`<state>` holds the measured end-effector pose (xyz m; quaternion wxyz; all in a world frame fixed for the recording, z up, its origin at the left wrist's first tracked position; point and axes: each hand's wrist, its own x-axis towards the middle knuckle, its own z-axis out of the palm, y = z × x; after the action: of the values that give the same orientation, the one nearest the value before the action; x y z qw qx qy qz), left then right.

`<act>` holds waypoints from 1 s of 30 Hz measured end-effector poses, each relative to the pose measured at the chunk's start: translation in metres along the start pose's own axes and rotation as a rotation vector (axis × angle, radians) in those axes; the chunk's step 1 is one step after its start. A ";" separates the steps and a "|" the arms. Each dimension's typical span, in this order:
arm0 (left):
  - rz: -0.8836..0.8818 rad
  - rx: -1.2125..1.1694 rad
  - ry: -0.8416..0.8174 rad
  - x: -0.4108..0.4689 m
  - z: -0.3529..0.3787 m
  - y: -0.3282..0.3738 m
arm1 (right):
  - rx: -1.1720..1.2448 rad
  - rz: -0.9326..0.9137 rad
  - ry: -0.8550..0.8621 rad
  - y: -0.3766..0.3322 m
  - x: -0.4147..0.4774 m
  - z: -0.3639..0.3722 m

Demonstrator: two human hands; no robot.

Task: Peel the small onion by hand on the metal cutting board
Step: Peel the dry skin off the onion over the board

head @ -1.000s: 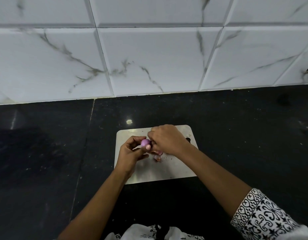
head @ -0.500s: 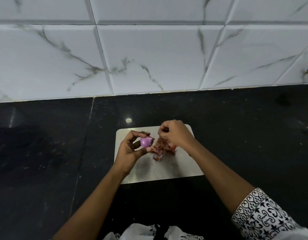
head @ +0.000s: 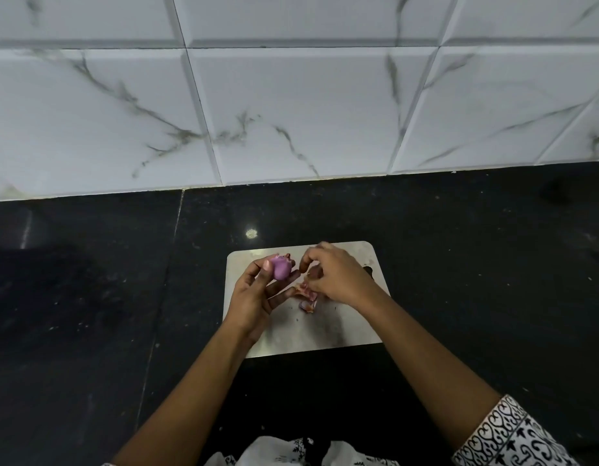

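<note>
The small onion (head: 280, 268) sits in the left hand (head: 254, 294), just left of the frame's centre, pinched between thumb and fingertips above the metal cutting board (head: 325, 327). Its purple flesh shows bare over most of the visible side, with a scrap of darker skin clinging at its upper right end. The right hand (head: 338, 275) is just beside it, fingers curled; its grip seems to hold a brownish bit of peel, though I cannot tell for sure. Loose peels (head: 306, 295) lie on the board under that hand.

To finish well, I judge the right hand should drop what it holds onto the pile, then catch the remaining scrap with a nail at its free edge and pull along the bulb. The left grip should turn the onion to check the hidden side, holding firmly since peeled flesh is likely slippery. The board rests on the dark desk (head: 89, 314).
</note>
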<state>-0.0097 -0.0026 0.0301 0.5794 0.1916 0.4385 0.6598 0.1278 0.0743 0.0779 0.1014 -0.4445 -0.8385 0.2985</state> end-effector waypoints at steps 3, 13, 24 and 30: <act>-0.093 -0.056 0.043 0.001 0.004 0.002 | 0.091 0.029 0.098 0.001 0.000 -0.001; -0.242 -0.083 0.031 -0.002 0.007 0.006 | 0.490 0.032 0.057 -0.008 0.011 0.000; -0.426 -0.074 -0.004 -0.004 0.008 0.008 | 0.645 0.231 -0.076 -0.011 0.019 -0.004; -0.280 0.004 -0.002 -0.007 0.012 0.004 | 0.521 0.307 0.001 -0.015 0.021 0.000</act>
<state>-0.0010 -0.0046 0.0412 0.6658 0.1307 0.4616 0.5715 0.1048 0.0850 0.0846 0.1664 -0.5251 -0.6567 0.5151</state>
